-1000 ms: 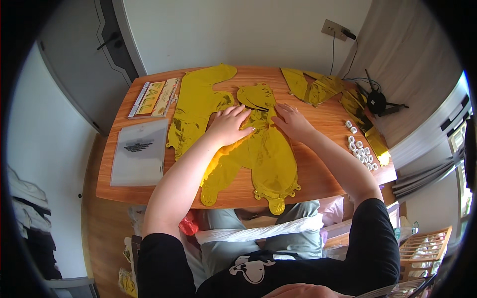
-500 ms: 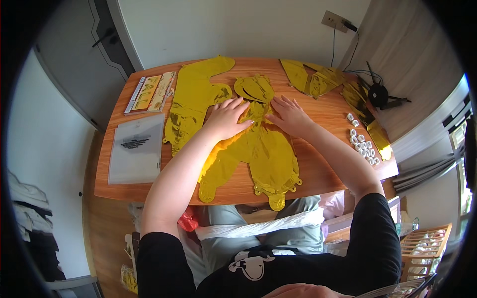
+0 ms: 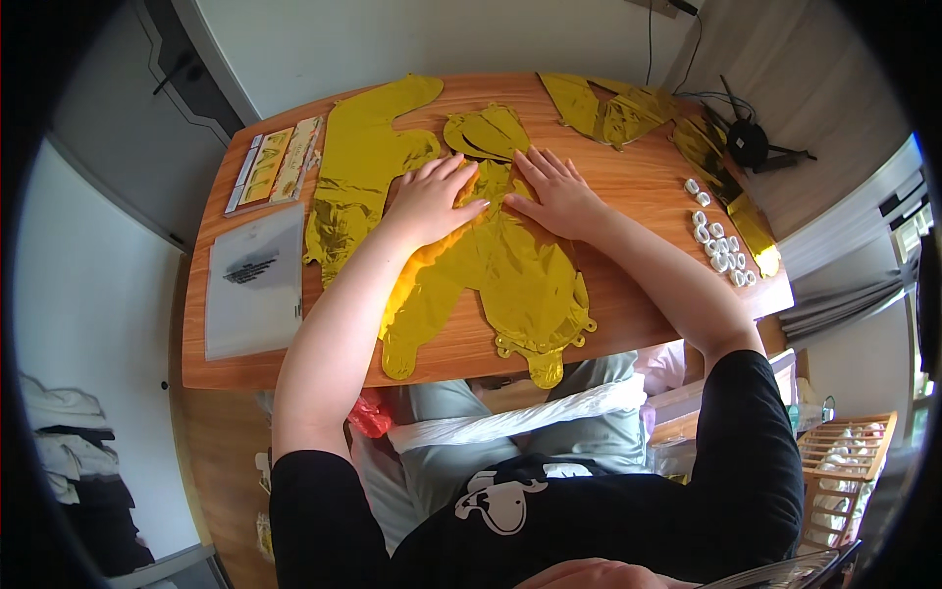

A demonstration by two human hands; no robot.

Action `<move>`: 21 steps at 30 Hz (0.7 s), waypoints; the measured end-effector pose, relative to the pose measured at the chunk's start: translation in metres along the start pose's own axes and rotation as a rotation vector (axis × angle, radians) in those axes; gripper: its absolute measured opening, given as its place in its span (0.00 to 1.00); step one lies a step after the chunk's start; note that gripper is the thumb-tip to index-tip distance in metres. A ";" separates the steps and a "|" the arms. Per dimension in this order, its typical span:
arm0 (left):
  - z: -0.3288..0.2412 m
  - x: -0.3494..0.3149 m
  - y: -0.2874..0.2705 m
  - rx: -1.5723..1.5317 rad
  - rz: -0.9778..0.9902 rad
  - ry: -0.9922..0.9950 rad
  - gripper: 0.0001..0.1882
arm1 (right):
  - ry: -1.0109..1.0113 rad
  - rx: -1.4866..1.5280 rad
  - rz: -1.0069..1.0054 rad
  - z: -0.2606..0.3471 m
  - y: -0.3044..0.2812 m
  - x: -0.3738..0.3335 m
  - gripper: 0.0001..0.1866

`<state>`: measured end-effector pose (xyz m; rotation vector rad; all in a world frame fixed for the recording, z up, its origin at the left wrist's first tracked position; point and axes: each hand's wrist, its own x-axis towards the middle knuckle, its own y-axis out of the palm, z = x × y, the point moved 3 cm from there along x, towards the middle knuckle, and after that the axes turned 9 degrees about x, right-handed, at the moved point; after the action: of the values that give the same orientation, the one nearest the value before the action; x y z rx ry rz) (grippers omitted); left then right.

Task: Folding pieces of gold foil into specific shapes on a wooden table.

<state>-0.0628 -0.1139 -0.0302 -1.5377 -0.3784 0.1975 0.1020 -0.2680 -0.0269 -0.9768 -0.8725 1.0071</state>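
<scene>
A flat, uninflated gold foil balloon [image 3: 530,280] lies on the wooden table, with two rounded lobes towards me and small tabs along its near edge. My left hand [image 3: 432,199] rests palm down on its upper left side, fingers spread. On the upper right side lies my right hand [image 3: 555,194], also flat with fingers apart. Beyond the fingertips, a rounded, creased foil piece [image 3: 488,130] shows at the balloon's far end; whether it is joined is hard to make out. Another flat gold foil balloon [image 3: 358,147] lies left of my left hand, partly behind that forearm.
Left on the table [image 3: 245,372] are a printed packet [image 3: 275,167] and a clear plastic sleeve [image 3: 257,309] with dark strips. More gold foil [image 3: 628,116] lies at the far right, near white ribbon rolls [image 3: 721,245] and a black router-like device with antennas [image 3: 749,144].
The view has tilted, so the table sits higher in the picture. Both hands stay flat on the balloon, with little visible movement against it.
</scene>
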 end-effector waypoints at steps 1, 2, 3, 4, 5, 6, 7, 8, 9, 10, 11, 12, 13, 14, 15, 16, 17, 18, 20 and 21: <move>0.000 -0.001 0.001 0.001 0.002 0.001 0.39 | 0.002 -0.018 -0.009 0.001 0.001 0.000 0.46; 0.001 -0.001 0.000 -0.002 -0.006 0.002 0.39 | 0.003 -0.036 -0.019 0.001 0.001 -0.001 0.47; 0.001 -0.001 0.001 -0.004 -0.016 0.003 0.39 | 0.003 -0.034 -0.021 0.002 0.002 -0.001 0.47; 0.001 -0.001 0.001 0.000 -0.016 0.003 0.39 | 0.003 -0.050 -0.031 0.002 0.003 -0.002 0.47; 0.001 -0.002 0.000 -0.009 -0.024 0.006 0.39 | 0.003 -0.065 -0.043 0.003 0.003 -0.003 0.47; 0.001 -0.001 0.000 -0.015 -0.034 0.009 0.39 | 0.001 -0.062 -0.049 0.001 0.003 -0.003 0.47; 0.001 0.000 -0.001 -0.007 -0.037 0.009 0.39 | -0.005 -0.079 -0.052 0.000 0.005 -0.004 0.48; 0.001 0.002 -0.002 -0.080 -0.042 0.000 0.37 | -0.010 -0.095 -0.057 -0.002 0.005 -0.004 0.49; 0.004 0.002 0.000 -0.151 -0.045 -0.015 0.35 | -0.019 -0.086 -0.063 0.000 0.006 -0.004 0.49; 0.007 0.001 0.001 -0.138 -0.045 -0.021 0.35 | -0.013 -0.087 -0.056 0.001 0.006 -0.004 0.49; 0.011 0.001 -0.001 -0.346 -0.103 -0.038 0.31 | -0.008 -0.086 -0.049 0.002 0.007 -0.004 0.49; 0.016 0.001 -0.003 -0.554 -0.161 -0.050 0.27 | -0.015 -0.076 -0.060 0.003 0.006 -0.004 0.49; 0.021 0.001 -0.006 -0.537 -0.162 -0.053 0.27 | -0.008 -0.083 -0.048 0.003 0.006 -0.004 0.50; 0.029 0.001 -0.012 -0.669 -0.250 -0.094 0.22 | -0.001 -0.090 -0.036 0.004 0.007 -0.004 0.50; 0.032 0.003 -0.023 -0.805 -0.338 -0.129 0.18 | -0.004 -0.083 -0.048 0.002 0.006 -0.004 0.50; 0.033 0.005 -0.034 -0.792 -0.340 -0.124 0.18 | -0.003 -0.083 -0.054 0.000 0.006 -0.005 0.49; 0.036 0.006 -0.047 -0.840 -0.414 -0.118 0.16 | -0.001 -0.083 -0.059 -0.003 0.006 -0.007 0.48; 0.039 0.005 -0.059 -0.886 -0.488 -0.116 0.14 | -0.008 -0.073 -0.069 -0.001 0.004 -0.007 0.48; 0.033 0.017 -0.077 -0.950 -0.470 -0.041 0.14 | 0.011 -0.070 -0.031 0.002 0.003 -0.007 0.49; 0.025 0.028 -0.080 -0.819 -0.330 0.014 0.14 | 0.010 -0.064 -0.038 0.002 0.003 -0.006 0.49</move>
<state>-0.0551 -0.0834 0.0524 -2.2390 -0.7535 -0.2643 0.0978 -0.2721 -0.0304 -1.0149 -0.9158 0.9464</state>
